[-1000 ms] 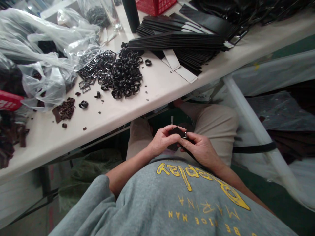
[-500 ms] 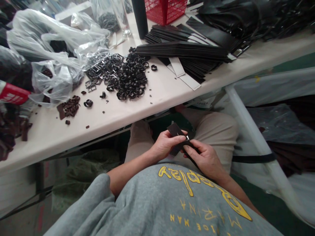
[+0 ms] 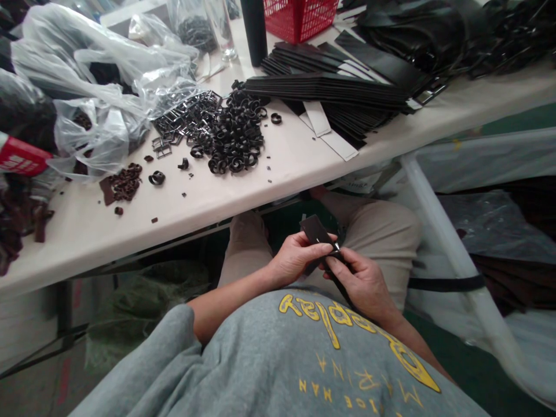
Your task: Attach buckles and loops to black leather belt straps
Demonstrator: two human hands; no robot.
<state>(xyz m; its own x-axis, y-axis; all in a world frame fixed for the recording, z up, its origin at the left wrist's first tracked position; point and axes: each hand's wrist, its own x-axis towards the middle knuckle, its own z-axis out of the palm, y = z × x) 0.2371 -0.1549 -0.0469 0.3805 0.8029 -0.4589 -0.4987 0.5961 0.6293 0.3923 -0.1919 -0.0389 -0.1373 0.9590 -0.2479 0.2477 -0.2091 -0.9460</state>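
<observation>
Above my lap, both hands are closed on a dark strap [image 3: 315, 228]. My left hand [image 3: 294, 258] pinches its flat upper part, thumb on top. Close on the right, my right hand [image 3: 362, 282] grips the strap's lower part, with thumb and fingers pressed together. A small shiny metal piece [image 3: 336, 246] shows between the hands; its shape is too small to tell. On the table [image 3: 208, 214] lie a heap of black loops [image 3: 238, 133], a pile of metal buckles [image 3: 186, 116] and a stack of black straps [image 3: 321, 87].
Clear plastic bags [image 3: 99, 127] cover the table's left part, near small brown pieces [image 3: 125, 184]. A glass [image 3: 223, 35], a black cylinder [image 3: 253, 32] and a red basket [image 3: 299, 20] stand at the back. A pale metal frame [image 3: 438, 214] is at my right.
The strap's upper end and my left hand have shifted slightly right. The table's things sit a little differently in view, as the camera has moved slightly.
</observation>
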